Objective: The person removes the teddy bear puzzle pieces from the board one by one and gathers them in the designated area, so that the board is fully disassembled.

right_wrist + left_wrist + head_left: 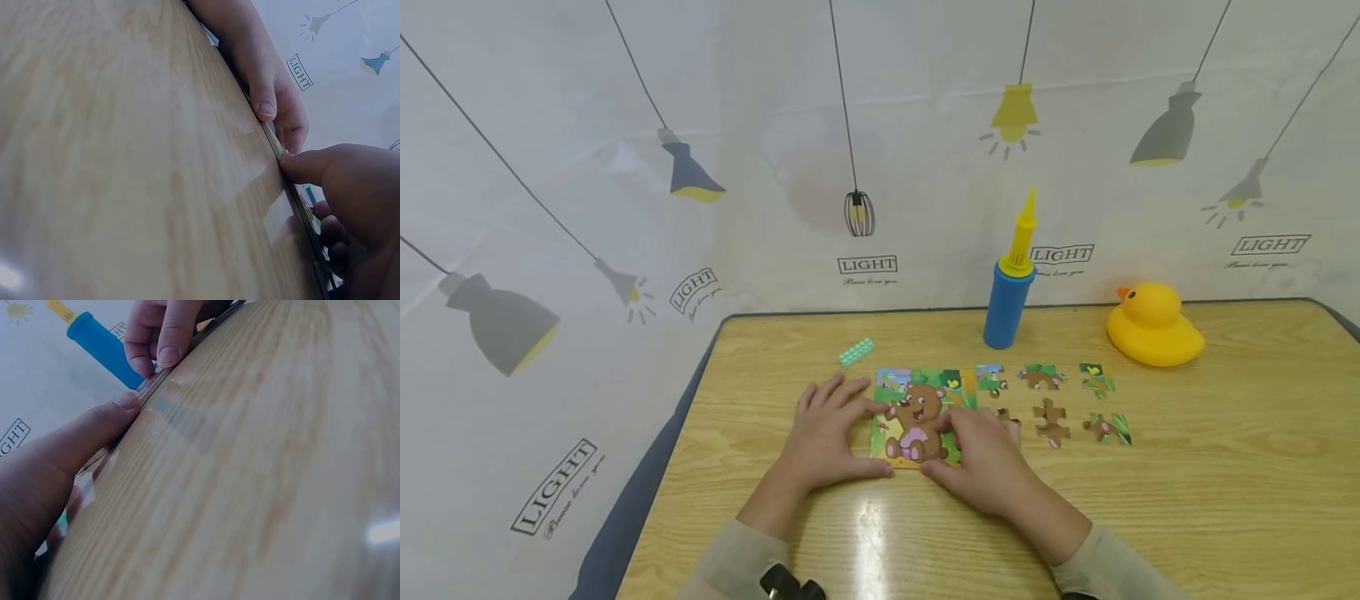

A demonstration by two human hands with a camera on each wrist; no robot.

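Puzzle board [917,415] with the bear picture lay flat on the tabletop [1150,517], directly between both hands, equally near each. Left hand [823,433] held its left edge, thumb pressed at the near corner; right hand [985,458] gripped the right side, fingers curled over the near edge. Loose pieces [1051,419] lay just right of it. Farther back stood a green brick [856,352], blue pump [1011,287] and yellow duck [1152,327]. Behind, the backdrop [625,208] read "LIGHT".
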